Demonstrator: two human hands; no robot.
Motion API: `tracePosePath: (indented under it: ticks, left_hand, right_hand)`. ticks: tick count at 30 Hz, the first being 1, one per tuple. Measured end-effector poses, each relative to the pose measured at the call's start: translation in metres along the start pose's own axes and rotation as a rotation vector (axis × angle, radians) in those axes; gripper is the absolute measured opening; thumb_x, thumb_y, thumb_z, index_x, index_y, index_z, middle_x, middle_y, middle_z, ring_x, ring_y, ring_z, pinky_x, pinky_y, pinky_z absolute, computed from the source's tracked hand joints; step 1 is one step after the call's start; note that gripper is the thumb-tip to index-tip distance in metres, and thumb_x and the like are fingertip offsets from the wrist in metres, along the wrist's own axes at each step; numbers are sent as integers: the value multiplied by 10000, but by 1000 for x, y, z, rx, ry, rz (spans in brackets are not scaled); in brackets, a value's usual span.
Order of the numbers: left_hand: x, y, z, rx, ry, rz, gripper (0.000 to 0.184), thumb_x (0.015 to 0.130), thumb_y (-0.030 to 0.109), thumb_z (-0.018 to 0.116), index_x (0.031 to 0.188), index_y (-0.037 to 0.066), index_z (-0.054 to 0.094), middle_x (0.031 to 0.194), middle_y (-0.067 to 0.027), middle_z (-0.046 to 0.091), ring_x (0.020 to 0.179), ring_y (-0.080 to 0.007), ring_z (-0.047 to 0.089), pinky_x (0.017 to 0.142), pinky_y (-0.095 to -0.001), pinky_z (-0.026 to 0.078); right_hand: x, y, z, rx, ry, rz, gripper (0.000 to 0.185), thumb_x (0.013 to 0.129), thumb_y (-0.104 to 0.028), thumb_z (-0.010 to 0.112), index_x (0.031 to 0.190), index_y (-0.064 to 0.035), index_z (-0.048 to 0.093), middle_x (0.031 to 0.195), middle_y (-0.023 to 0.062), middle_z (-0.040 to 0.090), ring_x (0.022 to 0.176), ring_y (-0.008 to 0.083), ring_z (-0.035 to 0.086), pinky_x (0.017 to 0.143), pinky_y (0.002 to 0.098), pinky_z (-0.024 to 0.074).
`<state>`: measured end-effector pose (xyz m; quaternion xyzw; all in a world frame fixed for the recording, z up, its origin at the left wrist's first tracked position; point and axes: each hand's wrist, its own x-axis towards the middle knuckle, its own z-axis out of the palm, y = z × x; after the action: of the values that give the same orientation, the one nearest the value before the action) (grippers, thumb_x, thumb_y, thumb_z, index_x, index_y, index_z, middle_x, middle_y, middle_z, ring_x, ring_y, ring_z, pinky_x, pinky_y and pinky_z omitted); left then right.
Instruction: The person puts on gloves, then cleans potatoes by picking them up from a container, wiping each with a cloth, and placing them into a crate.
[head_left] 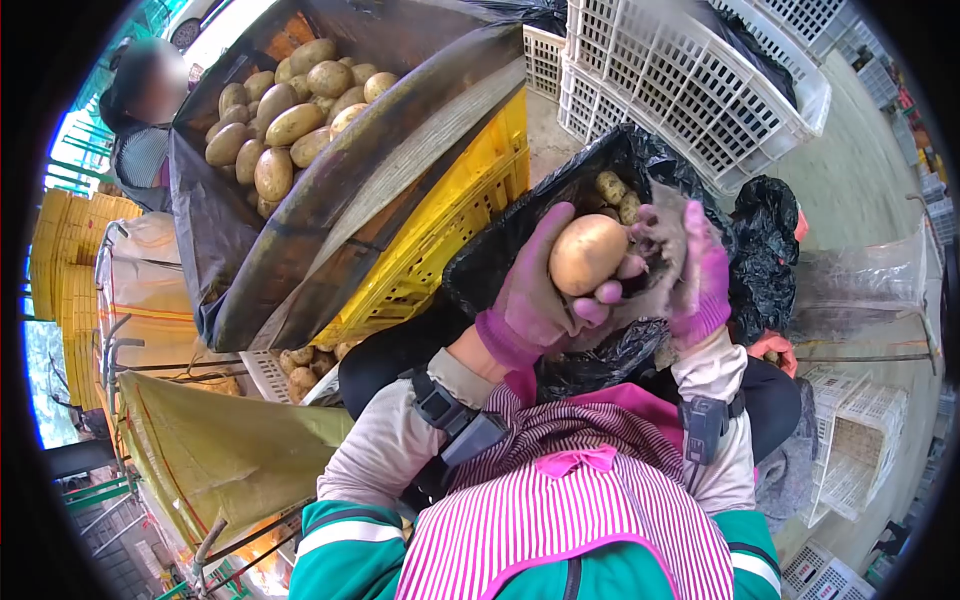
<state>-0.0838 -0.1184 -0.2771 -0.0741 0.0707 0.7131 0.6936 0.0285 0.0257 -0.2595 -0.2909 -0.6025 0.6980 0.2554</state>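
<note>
My left hand (525,290), in a pink and grey work glove, is closed around a large smooth potato (588,255). Facing it, my right hand (704,275) wears a matching glove and grips a ragged grey cloth (662,275) beside the potato. Below both hands sits a container lined with a black plastic bag (480,255), with a few soil-marked potatoes (612,187) showing inside it. The cloth hides part of my right fingers.
A yellow crate (470,200) with a dark liner holds a heap of potatoes (295,123) at upper left. White crates (690,85) stand at upper right. A low white crate (268,375) of potatoes is by my left knee. Another person (145,150) is at far left.
</note>
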Motion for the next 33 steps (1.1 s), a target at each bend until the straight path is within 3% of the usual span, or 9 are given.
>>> tracePosePath:
  ticks: [7,10,14,17,20,22,27,30,33]
  left_hand:
    - [-5,-16,-30,1622,-72,912,935,737,18,801,1475,19,226,1405,-190,409,1290,-273,456,1076,-377,378]
    - [-3,-16,-22,1602,-107,880,822,797,18,737,1469,41,265,1341,-177,478,1225,-271,518,1021,-370,439]
    - [8,-3,-26,55,-481,-73,505,940,154,573,1388,20,384,1112,-137,623,1018,-220,642,882,-327,528]
    - [-4,-9,-23,442,-21,279,618,889,118,648,1408,-13,339,1181,-148,603,1072,-232,620,938,-337,499]
    - [3,-22,-41,1155,37,776,590,902,140,630,1395,-16,346,1218,-155,586,1122,-235,590,984,-362,467]
    - [4,-33,-36,1392,38,1015,522,952,238,570,1369,-11,377,1223,-152,579,1137,-236,575,998,-386,452]
    - [15,-5,-36,282,-477,27,586,999,472,367,1363,15,407,1202,-177,581,1030,-264,615,873,-348,516]
    - [16,-3,-33,-106,-590,-159,523,999,397,428,1364,24,402,1212,-194,569,964,-254,626,833,-309,530]
    - [29,-43,-26,982,-174,811,460,969,315,544,1310,32,420,1171,-155,560,871,-203,617,817,-279,521]
  right_hand:
    - [-20,10,35,-733,-109,-770,398,1014,-346,481,1217,-14,566,1130,108,644,1033,199,620,887,327,501]
    - [-18,6,26,-413,-127,-293,409,1013,-365,479,1184,-8,583,1030,92,677,940,204,652,837,322,518]
    - [-1,-1,7,39,-42,8,388,1017,-360,469,1148,-17,593,982,90,684,861,174,653,785,300,546]
    - [-21,-6,19,173,-129,38,377,988,-339,517,1211,-39,567,1048,121,670,936,214,647,787,306,553]
    - [-16,5,38,-777,-125,-857,305,947,-188,565,1209,-34,583,1081,163,655,1017,245,633,793,334,547]
    - [-15,16,38,-626,-116,-671,254,949,-159,557,1145,-12,622,1022,169,666,975,247,651,797,344,541]
    - [8,1,7,-39,71,100,320,1019,-270,458,1183,-35,599,959,138,675,740,196,671,673,312,563]
    - [-9,-17,4,84,11,-5,433,989,-362,516,1242,-12,552,1018,133,651,898,190,628,753,319,543]
    - [-22,-2,25,-656,-179,-640,354,968,-257,549,1242,-34,571,1146,168,635,1084,264,609,921,360,491]
